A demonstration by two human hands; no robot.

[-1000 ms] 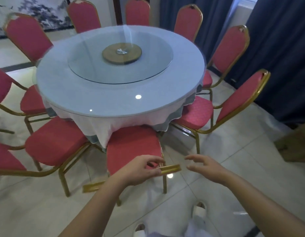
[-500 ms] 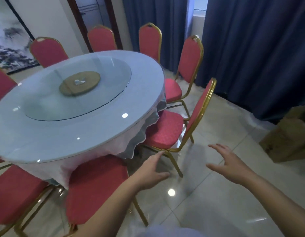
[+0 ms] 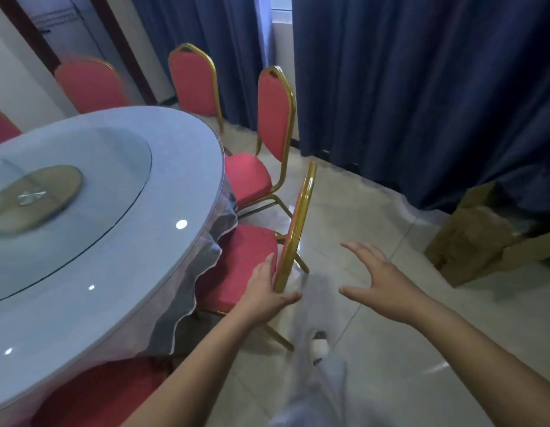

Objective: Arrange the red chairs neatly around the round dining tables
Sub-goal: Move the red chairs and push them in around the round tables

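Here we have the left hand [image 3: 264, 291] at the top of the nearest red chair [image 3: 246, 260]. Its straight fingers lie along the padded face of the back and its thumb reaches across the end of the glossy gold tube frame, with nothing squeezed tight. The right hand [image 3: 381, 285] hangs wide open above the floor, fingers spread, apart from the chair.

That chair sits at the right edge of the round table [image 3: 113, 272], its seat partly beneath the scalloped tablecloth [image 3: 187, 291], its arched back seen edge-on. We see more chairs [image 3: 252, 177] of the same sort curving away round the rim, red cushions in gold arches.

The tabletop is smooth and pale blue-grey, with a clear glass turntable [image 3: 113, 167] on a round wooden disc [image 3: 36, 195]. Below, shiny pale floor tiles [image 3: 391, 349] catch the light. Heavy dark blue curtains [image 3: 421, 87] fall in folds, and a brown cardboard box [image 3: 483, 235] stands at their foot.
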